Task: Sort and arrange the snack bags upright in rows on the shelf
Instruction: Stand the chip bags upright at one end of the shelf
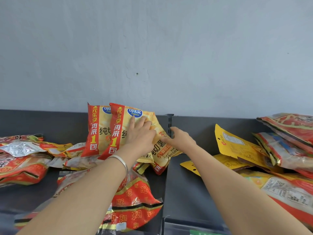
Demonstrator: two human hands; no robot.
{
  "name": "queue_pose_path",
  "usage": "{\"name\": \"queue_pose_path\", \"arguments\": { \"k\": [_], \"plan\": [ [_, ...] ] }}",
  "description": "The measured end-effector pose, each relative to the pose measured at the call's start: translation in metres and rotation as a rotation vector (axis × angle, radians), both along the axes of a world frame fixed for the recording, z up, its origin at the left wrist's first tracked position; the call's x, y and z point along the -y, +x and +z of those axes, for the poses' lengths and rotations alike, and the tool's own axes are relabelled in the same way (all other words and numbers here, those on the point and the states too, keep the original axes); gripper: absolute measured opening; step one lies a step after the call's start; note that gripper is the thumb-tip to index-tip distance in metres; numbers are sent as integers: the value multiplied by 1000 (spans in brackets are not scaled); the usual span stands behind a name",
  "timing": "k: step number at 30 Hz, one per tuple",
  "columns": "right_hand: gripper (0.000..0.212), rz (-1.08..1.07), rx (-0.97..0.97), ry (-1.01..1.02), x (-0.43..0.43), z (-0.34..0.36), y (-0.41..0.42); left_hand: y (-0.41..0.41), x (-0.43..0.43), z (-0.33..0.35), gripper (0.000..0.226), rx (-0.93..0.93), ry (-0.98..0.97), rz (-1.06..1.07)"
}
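Observation:
Two yellow-and-red chip bags stand upright against the shelf's back panel, one behind (pixel 95 131) and one in front (pixel 121 122). My left hand (pixel 141 133) presses flat, fingers straight, on the front bag's face. A third chip bag (pixel 163 150) of the same kind leans tilted to their right. My right hand (pixel 180 138) holds that bag by its right edge, thumb on its front. More snack bags lie flat in heaps around them.
A red bag with yellow characters (pixel 135 200) lies under my left forearm. Crumpled red and silver bags (pixel 22 160) pile at left. Yellow pouches (pixel 237 143) and red bags (pixel 288 126) stack at right. The dark shelf (pixel 183 184) has a slotted post (pixel 170 122) at its back.

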State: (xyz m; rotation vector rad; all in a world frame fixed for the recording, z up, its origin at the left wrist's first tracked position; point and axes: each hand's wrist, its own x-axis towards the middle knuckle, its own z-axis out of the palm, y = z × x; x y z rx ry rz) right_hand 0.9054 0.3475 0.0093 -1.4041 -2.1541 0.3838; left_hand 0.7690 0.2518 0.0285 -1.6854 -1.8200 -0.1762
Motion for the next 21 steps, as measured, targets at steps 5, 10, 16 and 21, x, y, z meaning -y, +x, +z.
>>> {"name": "queue_pose_path", "arguments": {
  "k": [5, 10, 16, 21],
  "plan": [
    [115, 35, 216, -48, -1, -10, -20, -11, 3, -2, 40, -4, 19, 13],
    [92, -42, 191, 129, 1, -10, -22, -16, 2, -1, 38, 10, 41, 67],
    [90, -101, -268, 24, -7, 3, 28, -1, -11, 1, 42, 92, 83, 153],
    [97, 4, -530, -138, -14, -15, 64, 34, -46, -9, 68, 451, -49, -136]
  ]
}}
